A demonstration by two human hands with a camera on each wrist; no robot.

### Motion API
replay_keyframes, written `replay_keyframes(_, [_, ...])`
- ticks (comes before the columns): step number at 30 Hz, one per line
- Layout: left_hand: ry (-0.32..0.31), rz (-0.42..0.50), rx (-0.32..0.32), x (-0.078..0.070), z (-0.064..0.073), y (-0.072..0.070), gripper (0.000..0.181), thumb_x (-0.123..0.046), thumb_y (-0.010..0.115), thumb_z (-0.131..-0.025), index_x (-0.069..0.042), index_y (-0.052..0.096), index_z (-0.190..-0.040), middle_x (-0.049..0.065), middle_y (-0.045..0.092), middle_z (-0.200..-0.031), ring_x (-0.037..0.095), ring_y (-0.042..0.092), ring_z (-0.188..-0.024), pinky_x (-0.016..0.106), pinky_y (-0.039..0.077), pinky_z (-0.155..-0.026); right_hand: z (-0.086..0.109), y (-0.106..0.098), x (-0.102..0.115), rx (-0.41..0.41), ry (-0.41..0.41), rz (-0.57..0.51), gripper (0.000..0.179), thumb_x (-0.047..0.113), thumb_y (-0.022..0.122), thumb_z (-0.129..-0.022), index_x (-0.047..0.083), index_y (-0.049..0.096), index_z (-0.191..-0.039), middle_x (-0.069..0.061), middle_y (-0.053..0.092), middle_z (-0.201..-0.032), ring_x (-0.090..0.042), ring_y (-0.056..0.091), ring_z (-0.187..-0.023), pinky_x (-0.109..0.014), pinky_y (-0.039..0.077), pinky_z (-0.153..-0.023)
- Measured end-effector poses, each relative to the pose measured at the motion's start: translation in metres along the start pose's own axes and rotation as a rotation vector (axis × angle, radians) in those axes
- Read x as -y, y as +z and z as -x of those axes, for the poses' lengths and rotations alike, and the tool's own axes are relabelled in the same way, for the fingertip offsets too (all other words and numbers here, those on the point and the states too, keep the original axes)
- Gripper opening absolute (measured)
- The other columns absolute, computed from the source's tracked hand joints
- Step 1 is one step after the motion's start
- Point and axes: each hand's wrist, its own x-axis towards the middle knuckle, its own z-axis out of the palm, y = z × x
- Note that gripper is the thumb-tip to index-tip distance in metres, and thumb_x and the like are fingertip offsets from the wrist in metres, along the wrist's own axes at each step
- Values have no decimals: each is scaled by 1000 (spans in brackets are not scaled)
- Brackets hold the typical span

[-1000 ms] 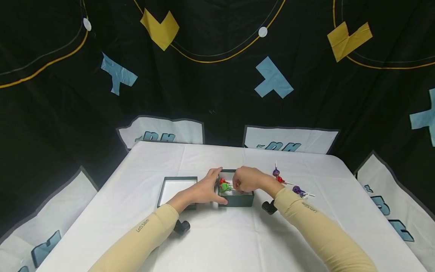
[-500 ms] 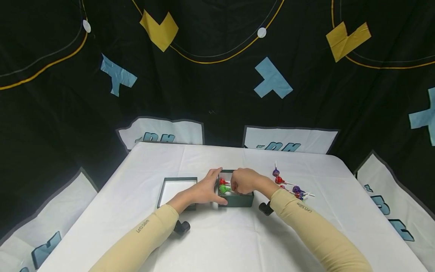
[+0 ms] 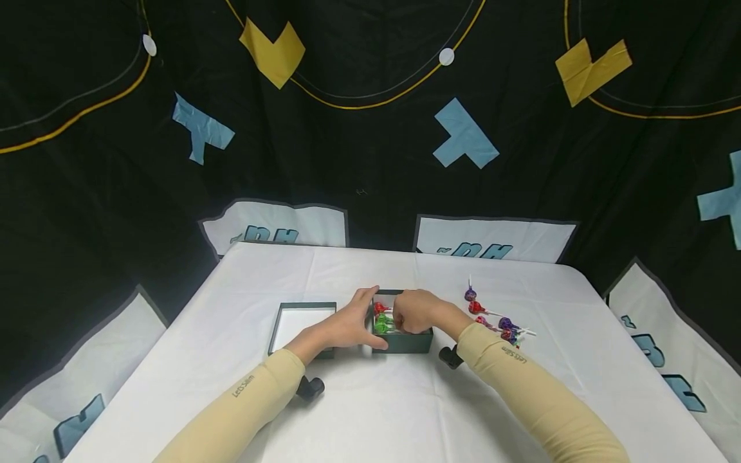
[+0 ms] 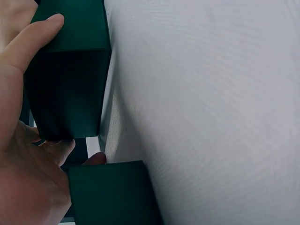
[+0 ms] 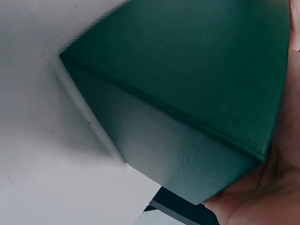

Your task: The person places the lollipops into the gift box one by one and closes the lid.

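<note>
A dark green box (image 3: 402, 343) with a pale inside stands at the middle of the table. My left hand (image 3: 346, 323) grips its left end, thumb (image 4: 44, 32) on the front face and fingers towards the back. Inside, at the left, lie a red lollipop (image 3: 380, 308) and green lollipops (image 3: 383, 323), their sticks pointing right. My right hand (image 3: 418, 311) reaches down into the box with curled fingers; its fingertips are hidden, and I cannot tell whether they hold a stick. In the right wrist view, that hand (image 5: 262, 201) shows beyond the box's green walls (image 5: 178, 70).
Left of the box lies a shallow green-edged lid (image 3: 307, 305), white side up. Several wrapped lollipops lie at the right, among them a purple one (image 3: 470, 294) and a red one (image 3: 476, 307). A white cloth (image 3: 370, 411) covers the table; a black curtain (image 3: 370, 167) hangs behind.
My right hand has shifted slightly left and lower into the box, uncovering more lollipops beside its sleeve. The green lollipops now lie flatter below the red one. My left hand has stayed put.
</note>
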Motion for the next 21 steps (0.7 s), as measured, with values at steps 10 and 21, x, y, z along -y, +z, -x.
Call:
replay_keyframes(10, [5,5,-1,0,-1,0,126,-50,88,-71,-14,9,-163,10,22,-162,25,43,-139,47,40,-114,0,1,3,-18,60,-4,6,15,76,-89,20,80,-87,9,72,-80,-11,60,-71,-34,58,-78])
replay_keyframes(21, [-4,-9,2,0,0,0,126,-52,87,-70,-16,10,-163,9,21,-163,25,43,-138,47,40,-114,0,1,8,-40,86,31,4,15,75,-88,15,79,-87,6,70,-76,-12,58,-65,-33,58,-73])
